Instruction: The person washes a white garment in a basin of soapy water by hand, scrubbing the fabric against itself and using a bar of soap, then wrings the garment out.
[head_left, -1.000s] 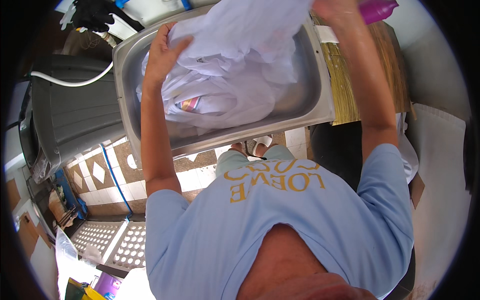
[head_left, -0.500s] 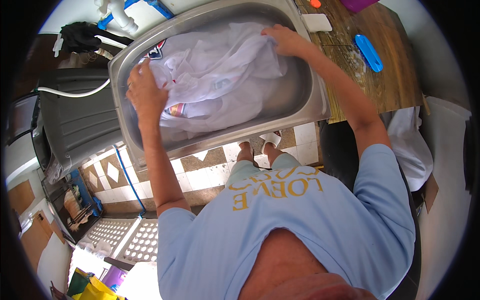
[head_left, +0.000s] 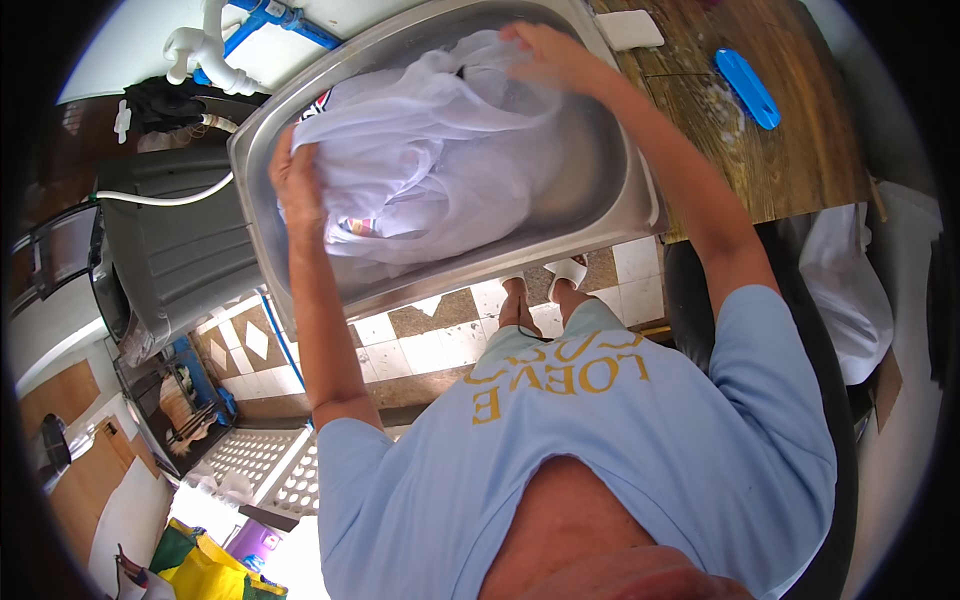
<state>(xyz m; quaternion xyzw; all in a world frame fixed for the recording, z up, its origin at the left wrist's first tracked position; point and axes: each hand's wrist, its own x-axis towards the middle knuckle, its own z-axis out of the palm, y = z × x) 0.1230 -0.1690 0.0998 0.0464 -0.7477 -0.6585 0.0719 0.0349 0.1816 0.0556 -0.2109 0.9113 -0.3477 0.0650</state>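
Observation:
A stainless steel sink [head_left: 560,247] in front of me holds a wet white garment [head_left: 400,125], thin and rumpled, with a dark and red patch near its far left edge and a coloured print lower down. At the sink's left side my left hand [head_left: 298,185] is closed on the garment's edge, fingers bent round the cloth. My right hand [head_left: 555,62], slightly blurred, pinches the same cloth at the far right of the basin. Between the two hands the fabric is lifted and stretched in loose folds. More white cloth lies under it in the basin.
To the right is a wet wooden counter [head_left: 700,170] with a blue oblong brush-like thing [head_left: 748,88] and a white block [head_left: 630,30]. A white tap [head_left: 205,50] on blue pipes stands beyond the sink. A grey ribbed surface [head_left: 175,240] adjoins on the left.
My right hand has moved farther away and slightly left, drawing the garment's far edge up. My left hand has shifted a little, its fingers now bent on the cloth; the patch is partly covered.

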